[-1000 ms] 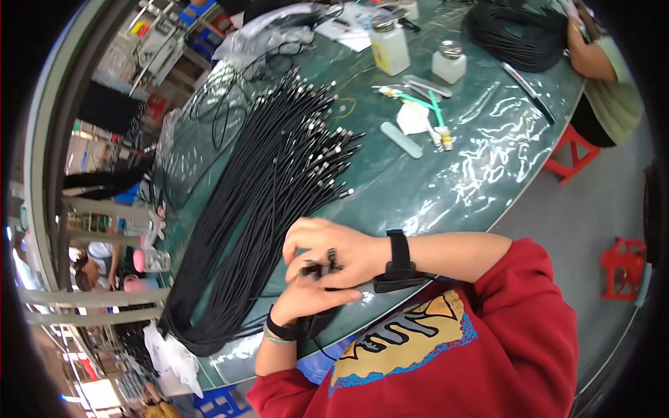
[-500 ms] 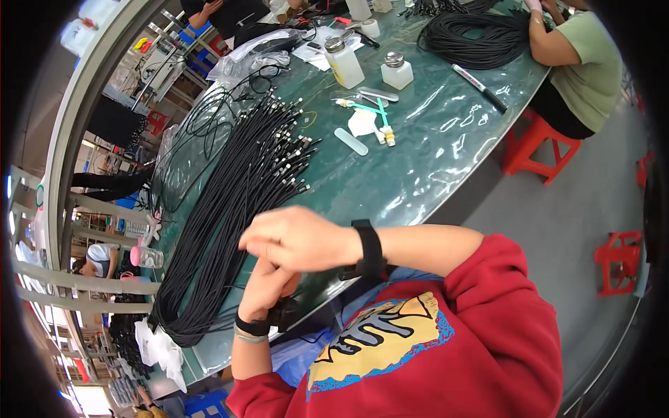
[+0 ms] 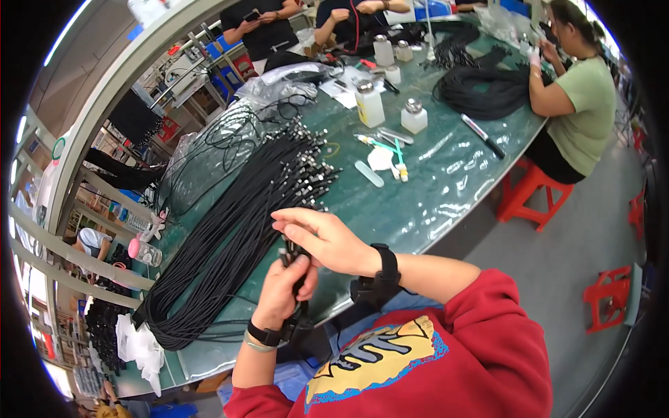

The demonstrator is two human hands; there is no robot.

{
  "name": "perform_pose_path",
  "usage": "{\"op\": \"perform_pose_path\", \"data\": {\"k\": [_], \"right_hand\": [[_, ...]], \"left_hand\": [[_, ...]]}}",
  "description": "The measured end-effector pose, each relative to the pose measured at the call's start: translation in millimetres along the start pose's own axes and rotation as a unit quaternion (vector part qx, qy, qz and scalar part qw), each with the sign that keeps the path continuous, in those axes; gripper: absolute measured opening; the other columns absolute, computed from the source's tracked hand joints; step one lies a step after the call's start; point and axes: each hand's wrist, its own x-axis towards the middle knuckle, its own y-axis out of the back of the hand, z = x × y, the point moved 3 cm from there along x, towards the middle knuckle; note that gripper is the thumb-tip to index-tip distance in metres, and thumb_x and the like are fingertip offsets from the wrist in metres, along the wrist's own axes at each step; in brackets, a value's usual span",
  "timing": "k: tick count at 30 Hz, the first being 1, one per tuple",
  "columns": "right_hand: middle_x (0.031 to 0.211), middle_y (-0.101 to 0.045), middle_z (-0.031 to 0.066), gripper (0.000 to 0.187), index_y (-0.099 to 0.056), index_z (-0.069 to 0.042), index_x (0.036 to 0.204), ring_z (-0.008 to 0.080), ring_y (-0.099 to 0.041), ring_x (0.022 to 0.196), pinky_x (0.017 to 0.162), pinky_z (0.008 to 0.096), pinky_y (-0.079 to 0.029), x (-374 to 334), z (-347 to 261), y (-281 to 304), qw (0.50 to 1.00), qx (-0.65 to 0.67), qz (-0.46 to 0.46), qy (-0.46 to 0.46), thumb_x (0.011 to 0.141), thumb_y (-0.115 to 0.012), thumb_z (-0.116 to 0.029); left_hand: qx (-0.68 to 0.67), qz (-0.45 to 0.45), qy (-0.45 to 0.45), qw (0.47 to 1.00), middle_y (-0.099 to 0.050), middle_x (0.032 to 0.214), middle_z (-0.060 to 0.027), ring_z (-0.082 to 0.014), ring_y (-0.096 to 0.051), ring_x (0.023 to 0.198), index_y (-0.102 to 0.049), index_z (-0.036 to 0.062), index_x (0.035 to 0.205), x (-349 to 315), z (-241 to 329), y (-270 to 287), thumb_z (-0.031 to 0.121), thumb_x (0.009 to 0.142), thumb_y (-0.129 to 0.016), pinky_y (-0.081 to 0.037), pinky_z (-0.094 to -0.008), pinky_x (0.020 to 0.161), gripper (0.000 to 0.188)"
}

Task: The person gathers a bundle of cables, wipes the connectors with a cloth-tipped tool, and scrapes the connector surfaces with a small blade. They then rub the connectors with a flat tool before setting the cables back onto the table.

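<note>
Below the middle of the view, my left hand (image 3: pixel 280 291) is closed round a few black cables (image 3: pixel 298 284), whose connector ends stick up above the thumb. My right hand (image 3: pixel 331 240) is held just over those ends, fingers stretched out and thumb apart; whether its palm touches them is hidden. Both wrists wear black straps. Just beyond my hands, a long bundle of black cables (image 3: pixel 216 216) with silver-tipped connectors (image 3: pixel 306 167) lies across the green-covered table (image 3: pixel 390 209).
Past the bundle are a white pad with small brushes (image 3: pixel 380 159), two dispenser bottles (image 3: pixel 370 104) (image 3: pixel 414 117) and a marker (image 3: pixel 483 136). A coiled cable bundle (image 3: pixel 481 90) lies near a person in green (image 3: pixel 582 104) on a red stool (image 3: pixel 533 195). A metal frame (image 3: pixel 77 139) rises on the left.
The view has tilted up, showing more of the people across the table. My right hand has opened out from over my left, and the cable ends in my left hand now show.
</note>
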Motion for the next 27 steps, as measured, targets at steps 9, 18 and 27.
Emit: {"op": "perform_pose_path", "data": {"k": [9, 18, 27], "right_hand": [[0.091, -0.058, 0.0139, 0.033, -0.052, 0.000, 0.107, 0.0240, -0.058, 0.082, 0.072, 0.0323, -0.045, 18, 11, -16, 0.965, -0.204, -0.165, -0.028, 0.081, -0.051, -0.020], [0.076, -0.059, 0.0101, 0.016, -0.057, 0.002, 0.084, 0.0165, -0.058, 0.066, 0.059, 0.0261, -0.046, 32, 10, 126, 0.877, -0.478, 0.003, -0.036, 0.075, -0.058, -0.012], [0.062, -0.055, 0.0093, 0.010, -0.057, 0.002, 0.078, 0.0171, -0.055, 0.059, 0.055, 0.0269, -0.043, 43, 17, 259, 0.823, -0.546, -0.005, -0.154, 0.071, -0.057, -0.006]], "left_hand": [[-0.057, 0.053, -0.010, 0.997, -0.042, 0.052, 0.0006, -0.0048, -0.030, 0.040, -0.050, 0.0009, 0.073, 17, -6, 21, 0.019, 0.086, -0.048, -0.020, -0.0191, 0.037, 0.022], [-0.083, 0.079, 0.017, 0.993, -0.044, 0.052, 0.0010, -0.0028, -0.030, 0.041, -0.054, -0.0061, 0.091, 17, -2, 26, 0.017, 0.085, -0.048, -0.021, -0.0180, 0.038, 0.024], [0.026, 0.153, 0.023, 0.988, -0.053, 0.056, -0.0048, -0.0028, -0.029, 0.040, -0.053, -0.0052, 0.093, 46, -8, 9, 0.015, 0.083, -0.049, -0.022, -0.0181, 0.038, 0.023]]}}
